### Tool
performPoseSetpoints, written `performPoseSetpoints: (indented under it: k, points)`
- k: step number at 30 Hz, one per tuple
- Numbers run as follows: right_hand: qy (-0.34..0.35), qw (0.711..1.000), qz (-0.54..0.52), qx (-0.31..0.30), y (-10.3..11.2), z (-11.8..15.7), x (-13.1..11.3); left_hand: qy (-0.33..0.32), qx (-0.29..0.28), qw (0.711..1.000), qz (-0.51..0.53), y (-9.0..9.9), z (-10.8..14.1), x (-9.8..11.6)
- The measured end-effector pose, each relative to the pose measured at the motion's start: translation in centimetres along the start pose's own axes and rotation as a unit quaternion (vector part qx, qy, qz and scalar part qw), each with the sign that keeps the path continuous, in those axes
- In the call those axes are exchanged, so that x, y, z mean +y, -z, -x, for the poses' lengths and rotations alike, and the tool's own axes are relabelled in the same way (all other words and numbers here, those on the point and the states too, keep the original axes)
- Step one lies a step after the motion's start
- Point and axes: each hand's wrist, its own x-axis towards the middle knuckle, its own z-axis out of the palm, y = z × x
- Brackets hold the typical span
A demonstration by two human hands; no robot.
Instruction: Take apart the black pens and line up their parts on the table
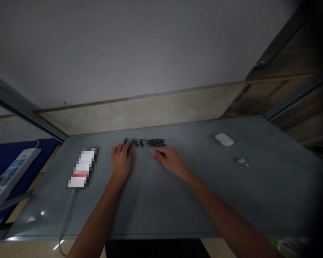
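Observation:
My left hand (121,160) rests on the grey table, its fingers curled around dark pens (131,144) whose ends stick out past the fingertips. How many it holds is partly hidden. To its right, a row of several black pens (150,142) lies side by side, pointing left and right. Just in front of that row is my right hand (170,160), closed with thumb and fingers pinched on a slim red object (155,157). The fingers cover most of this object, so its kind is unclear.
A phone (82,168) with a blurred screen lies left on the table (156,200), its charging cable (66,215) running over the front edge. At right are a white earbud case (224,139) and an earbud (242,162). A power strip (16,172) stands beyond the left edge.

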Motion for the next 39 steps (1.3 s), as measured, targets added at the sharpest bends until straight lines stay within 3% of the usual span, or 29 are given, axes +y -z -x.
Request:
performPoseSetpoints:
  k: [2, 5, 8, 11, 13, 16, 17, 20, 23, 30, 35, 39]
  points:
    - [0.010, 1.000, 0.014, -0.003, 0.2, -0.1, 0.1, 0.005, 0.000, 1.000, -0.011, 0.1, 0.0, 0.0]
    - [0.016, 0.998, 0.034, 0.044, 1.4, -0.6, 0.2, 0.016, 0.005, 1.000, -0.019, 0.2, 0.0, -0.1]
    - [0.004, 0.991, 0.029, 0.127, 4.0, -0.5, 0.3, 0.025, 0.003, 0.999, -0.028, 0.2, -0.1, -0.2]
    - [-0.022, 0.980, 0.032, 0.194, 7.0, 1.7, 1.1, 0.035, -0.009, 0.999, -0.035, 0.3, -0.1, -0.3]
    - [-0.072, 0.952, 0.046, 0.293, 8.6, 4.5, 2.4, 0.043, -0.016, 0.998, -0.031, 0.4, -0.1, -0.2]
    - [-0.107, 0.879, 0.193, 0.424, 10.4, 9.5, 5.5, 0.044, 0.002, 0.999, -0.022, 0.6, -0.1, 0.0]
    - [-0.094, 0.859, 0.254, 0.435, 10.9, 11.0, 6.7, 0.039, 0.012, 0.999, -0.019, 0.6, 0.0, 0.0]
    - [-0.072, 0.809, 0.394, 0.431, 12.1, 14.0, 9.8, 0.020, 0.030, 0.999, -0.003, 0.5, 0.0, 0.1]
    - [-0.068, 0.804, 0.468, 0.362, 13.1, 15.0, 11.6, 0.015, 0.030, 0.999, 0.012, 0.3, 0.1, 0.1]
    - [-0.111, 0.795, 0.481, 0.351, 15.7, 15.0, 13.2, 0.013, 0.061, 0.998, 0.013, 0.5, -0.1, 0.0]
    - [-0.091, 0.816, 0.476, 0.314, 17.1, 14.8, 14.3, 0.006, 0.061, 0.998, 0.027, 0.6, -0.1, 0.0]
    - [-0.078, 0.785, 0.492, 0.369, 18.0, 14.8, 14.6, 0.004, 0.056, 0.998, 0.018, 0.4, -0.2, -0.1]
